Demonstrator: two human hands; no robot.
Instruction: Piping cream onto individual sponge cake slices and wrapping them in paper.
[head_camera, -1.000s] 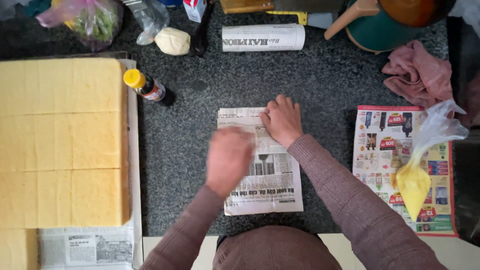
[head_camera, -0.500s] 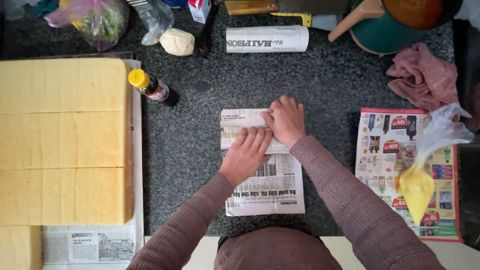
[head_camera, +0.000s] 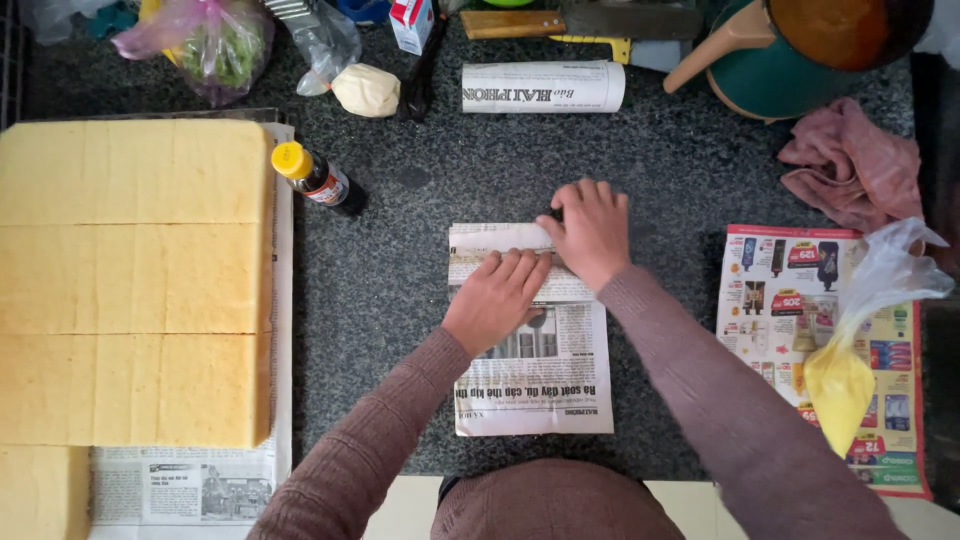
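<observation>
A sheet of newspaper (head_camera: 545, 380) lies on the dark granite counter (head_camera: 400, 260) in front of me, its far edge folded over. My left hand (head_camera: 497, 296) rests flat on the fold, fingers together and pointing away. My right hand (head_camera: 590, 230) presses down on the folded far edge, fingers curled over it. Neither hand lifts anything; both bear on the paper.
Large yellow sponge cake slabs (head_camera: 130, 280) sit on newspaper at the left. A small dark bottle with a yellow cap (head_camera: 318, 180) lies near them. A rolled newspaper (head_camera: 543, 87), a pink cloth (head_camera: 855, 165), a piping bag of yellow cream (head_camera: 845, 370) on a flyer and a pot (head_camera: 800, 50) stand around.
My left hand came down from above the sheet and settled flat on the folded edge beside my right hand, which stayed in place.
</observation>
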